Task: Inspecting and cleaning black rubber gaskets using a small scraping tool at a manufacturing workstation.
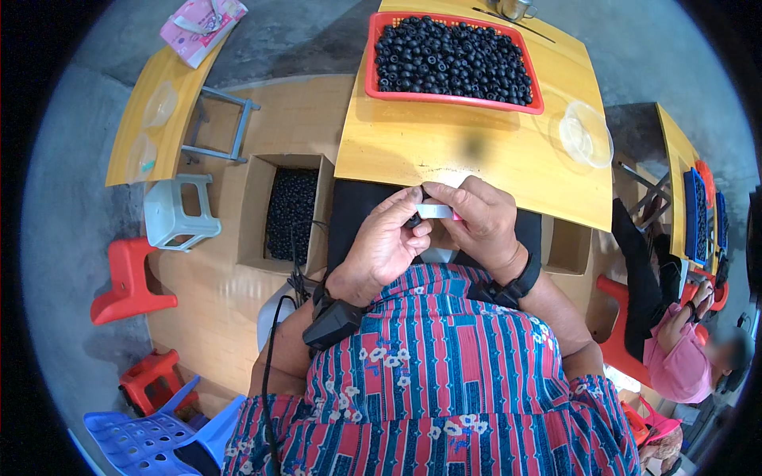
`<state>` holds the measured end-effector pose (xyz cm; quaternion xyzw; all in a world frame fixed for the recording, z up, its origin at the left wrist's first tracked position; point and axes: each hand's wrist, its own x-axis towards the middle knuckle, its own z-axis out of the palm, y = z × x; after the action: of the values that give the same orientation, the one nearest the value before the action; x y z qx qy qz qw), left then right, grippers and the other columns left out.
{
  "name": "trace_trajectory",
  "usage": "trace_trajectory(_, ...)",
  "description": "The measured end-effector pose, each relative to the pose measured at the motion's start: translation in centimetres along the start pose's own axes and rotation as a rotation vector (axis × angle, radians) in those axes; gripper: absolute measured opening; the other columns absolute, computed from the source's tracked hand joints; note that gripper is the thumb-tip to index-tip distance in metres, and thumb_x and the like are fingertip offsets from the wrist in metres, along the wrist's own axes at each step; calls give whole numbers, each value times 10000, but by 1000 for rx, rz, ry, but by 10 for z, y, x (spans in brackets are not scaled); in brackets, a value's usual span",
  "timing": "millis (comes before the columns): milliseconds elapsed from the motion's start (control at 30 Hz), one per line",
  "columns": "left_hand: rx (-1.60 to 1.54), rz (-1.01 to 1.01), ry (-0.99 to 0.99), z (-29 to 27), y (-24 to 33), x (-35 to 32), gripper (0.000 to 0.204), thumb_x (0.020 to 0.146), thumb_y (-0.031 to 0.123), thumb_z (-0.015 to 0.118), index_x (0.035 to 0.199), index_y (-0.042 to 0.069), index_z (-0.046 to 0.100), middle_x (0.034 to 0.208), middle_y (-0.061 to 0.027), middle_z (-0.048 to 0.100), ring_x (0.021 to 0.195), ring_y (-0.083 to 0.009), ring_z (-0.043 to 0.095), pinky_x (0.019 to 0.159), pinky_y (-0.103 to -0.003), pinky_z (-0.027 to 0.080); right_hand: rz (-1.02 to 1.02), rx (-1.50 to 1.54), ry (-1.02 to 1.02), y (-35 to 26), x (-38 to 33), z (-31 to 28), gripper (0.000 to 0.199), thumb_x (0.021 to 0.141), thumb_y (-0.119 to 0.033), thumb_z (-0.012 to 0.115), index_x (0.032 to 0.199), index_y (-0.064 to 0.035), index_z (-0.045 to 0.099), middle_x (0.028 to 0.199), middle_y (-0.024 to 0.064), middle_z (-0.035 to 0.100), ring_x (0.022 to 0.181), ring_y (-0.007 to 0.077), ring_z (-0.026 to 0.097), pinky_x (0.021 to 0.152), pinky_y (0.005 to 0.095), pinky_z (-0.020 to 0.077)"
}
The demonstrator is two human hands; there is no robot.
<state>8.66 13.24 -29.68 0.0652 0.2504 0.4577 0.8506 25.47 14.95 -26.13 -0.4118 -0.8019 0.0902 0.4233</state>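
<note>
Just past the near edge of the yellow table, my two hands meet in front of my body. My left hand [382, 242] is closed, its fingers pinching a small black ring-like part [413, 220]. My right hand [486, 218] is closed around a flat silvery-white blade-like strip [434, 211] with a bit of pink at its right end. The strip lies between the two thumbs, close to the black part; I cannot tell if they touch. Beyond my hands, a red plastic basket [456, 97] on the table is heaped with black ring-like parts [452, 59].
On the yellow table [413, 143] stands a clear plastic tub [583, 135] at right. A cardboard box [250, 214] of black parts sits on the floor at left, near a pale blue stool [178, 214] and red stools [127, 282]. A seated person [683, 357] is at far right.
</note>
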Motion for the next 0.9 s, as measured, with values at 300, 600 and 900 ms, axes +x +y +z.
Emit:
trace_trajectory(300,65,22,38,-7,59,-70,155,979,226,534,1049,88,540,852,16,518,678,-64,453,536,-190,350,-89,113,-116,-71,27,33,333,618,-118,781,940,-143,703,642,50,492,555,239,547,506,341,432)
trace_trajectory(600,-39,355,334,-144,179,-133,113,967,189,548,988,80,567,870,-28,565,682,-102,494,560,-211,403,264,208,-18,-127,38,91,105,761,31,682,839,-40,677,684,68,584,610,166,543,564,269,429)
trace_trajectory(900,573,830,751,-303,235,-174,615,913,274,620,1349,-50,334,1404,-249,351,1254,-378,434,1059,-530,384,317,308,3,-111,72,65,156,774,44,664,912,-26,679,675,50,529,617,121,485,580,251,403)
